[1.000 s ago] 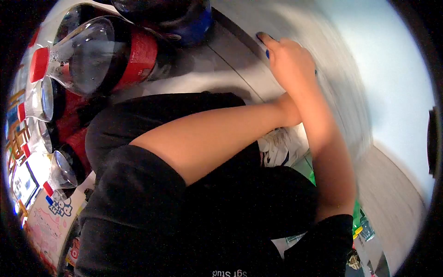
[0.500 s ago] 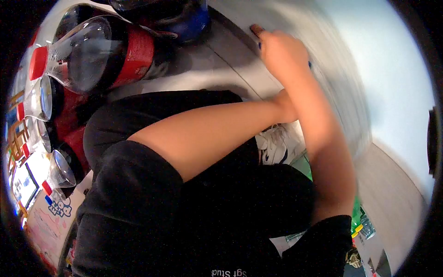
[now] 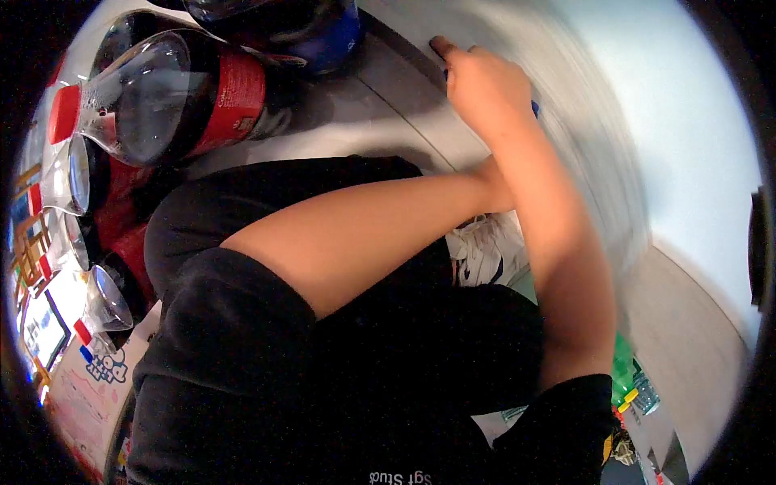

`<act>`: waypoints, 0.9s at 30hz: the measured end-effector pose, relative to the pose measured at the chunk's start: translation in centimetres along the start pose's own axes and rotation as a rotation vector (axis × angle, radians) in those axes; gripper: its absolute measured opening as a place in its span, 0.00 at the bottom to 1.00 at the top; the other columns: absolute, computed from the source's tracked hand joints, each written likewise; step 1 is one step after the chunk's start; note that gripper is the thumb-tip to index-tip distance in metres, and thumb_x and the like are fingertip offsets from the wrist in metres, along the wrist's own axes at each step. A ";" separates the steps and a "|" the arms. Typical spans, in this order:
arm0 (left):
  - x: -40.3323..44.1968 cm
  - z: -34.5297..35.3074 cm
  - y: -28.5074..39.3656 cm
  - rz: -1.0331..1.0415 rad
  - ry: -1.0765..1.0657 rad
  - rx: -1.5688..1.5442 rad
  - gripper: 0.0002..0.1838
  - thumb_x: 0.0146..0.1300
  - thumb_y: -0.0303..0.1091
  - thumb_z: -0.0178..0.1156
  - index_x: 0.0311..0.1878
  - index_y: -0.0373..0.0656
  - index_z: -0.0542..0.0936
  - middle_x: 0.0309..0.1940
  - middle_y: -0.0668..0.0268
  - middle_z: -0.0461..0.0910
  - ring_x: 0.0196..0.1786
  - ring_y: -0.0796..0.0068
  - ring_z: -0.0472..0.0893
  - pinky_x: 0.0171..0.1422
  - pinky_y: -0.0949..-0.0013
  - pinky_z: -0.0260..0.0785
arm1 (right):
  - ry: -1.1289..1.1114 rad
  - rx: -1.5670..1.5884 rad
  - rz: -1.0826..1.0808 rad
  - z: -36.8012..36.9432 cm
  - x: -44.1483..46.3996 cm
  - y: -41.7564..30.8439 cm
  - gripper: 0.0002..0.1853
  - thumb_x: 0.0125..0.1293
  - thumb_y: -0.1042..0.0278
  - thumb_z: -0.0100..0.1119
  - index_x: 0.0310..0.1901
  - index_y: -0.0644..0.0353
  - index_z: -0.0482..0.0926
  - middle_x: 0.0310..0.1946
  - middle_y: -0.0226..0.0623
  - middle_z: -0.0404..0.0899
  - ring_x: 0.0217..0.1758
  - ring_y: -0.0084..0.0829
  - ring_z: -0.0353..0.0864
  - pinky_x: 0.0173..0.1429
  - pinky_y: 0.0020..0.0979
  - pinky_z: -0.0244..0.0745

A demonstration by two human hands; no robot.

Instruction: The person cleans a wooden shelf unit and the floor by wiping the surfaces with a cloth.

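Looks like a blue thing is clutched in the right hand for control, but the left hand is mostly blocked, so its grip can't be told.

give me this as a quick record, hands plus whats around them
right hand: over a grey surface, blue item showing at its edge, grip unclear
left hand: mostly hidden behind the right forearm
large bottle: red cap, red label, upper left
shoe: white, partly covered
wall: pale blue, far right
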State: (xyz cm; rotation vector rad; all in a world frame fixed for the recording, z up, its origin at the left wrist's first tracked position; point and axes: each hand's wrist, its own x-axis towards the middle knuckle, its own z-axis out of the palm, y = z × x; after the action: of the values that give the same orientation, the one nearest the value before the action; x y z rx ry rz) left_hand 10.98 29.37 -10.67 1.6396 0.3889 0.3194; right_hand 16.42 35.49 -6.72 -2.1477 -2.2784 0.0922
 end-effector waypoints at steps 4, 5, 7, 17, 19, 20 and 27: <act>0.6 0.1 -0.7 0.041 -0.038 -0.094 0.20 0.64 0.45 0.52 0.51 0.40 0.77 0.56 0.51 0.75 0.60 0.54 0.72 0.67 0.58 0.60 | -0.010 -0.039 0.005 -0.1 -1.1 0.1 0.20 0.62 0.68 0.49 0.55 0.41 0.78 0.31 0.41 0.80 0.35 0.45 0.82 0.37 0.44 0.77; 0.6 0.2 -0.7 -0.002 -0.038 -0.114 0.20 0.64 0.45 0.52 0.51 0.40 0.77 0.56 0.51 0.75 0.61 0.54 0.72 0.67 0.58 0.60 | -0.027 -0.032 0.014 -0.1 -1.6 0.3 0.20 0.65 0.67 0.48 0.57 0.38 0.77 0.31 0.42 0.79 0.34 0.45 0.81 0.36 0.44 0.77; 0.8 0.4 -0.8 -0.048 -0.036 -0.135 0.20 0.64 0.45 0.51 0.50 0.40 0.77 0.56 0.51 0.75 0.61 0.55 0.72 0.67 0.58 0.60 | -0.044 -0.047 0.015 -0.4 -1.9 0.4 0.20 0.65 0.67 0.49 0.57 0.38 0.77 0.32 0.42 0.79 0.34 0.45 0.81 0.37 0.44 0.77; 1.6 2.0 -1.8 -0.077 0.066 0.023 0.21 0.64 0.45 0.52 0.51 0.39 0.77 0.55 0.47 0.75 0.59 0.51 0.73 0.64 0.58 0.64 | -0.044 -0.007 0.119 0.6 3.5 0.3 0.23 0.65 0.67 0.44 0.60 0.36 0.74 0.36 0.45 0.80 0.38 0.47 0.81 0.42 0.45 0.78; 1.6 1.9 -1.6 -0.082 0.047 -0.032 0.21 0.64 0.45 0.52 0.51 0.39 0.77 0.55 0.47 0.75 0.60 0.51 0.73 0.64 0.58 0.64 | -0.033 -0.009 0.105 0.7 3.7 0.4 0.23 0.65 0.67 0.43 0.60 0.35 0.74 0.36 0.45 0.80 0.38 0.47 0.81 0.43 0.46 0.77; 1.7 1.8 -1.6 -0.076 0.043 -0.031 0.20 0.64 0.44 0.52 0.50 0.38 0.77 0.55 0.47 0.75 0.59 0.51 0.73 0.64 0.58 0.64 | -0.027 -0.012 0.092 0.7 3.7 0.5 0.23 0.65 0.67 0.42 0.61 0.35 0.74 0.36 0.45 0.80 0.38 0.48 0.81 0.43 0.46 0.77; 1.9 1.9 -2.1 0.035 0.082 0.011 0.17 0.65 0.39 0.49 0.49 0.38 0.78 0.52 0.48 0.77 0.56 0.51 0.76 0.61 0.57 0.65 | -0.074 -0.022 0.041 -0.7 -1.6 1.1 0.17 0.63 0.66 0.49 0.53 0.45 0.79 0.33 0.44 0.81 0.37 0.48 0.83 0.40 0.48 0.78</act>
State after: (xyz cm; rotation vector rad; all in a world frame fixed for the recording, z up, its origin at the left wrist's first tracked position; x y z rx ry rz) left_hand 13.42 28.63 -12.98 1.6493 0.4252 0.4121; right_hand 17.62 33.96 -5.99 -2.2391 -2.2850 0.1499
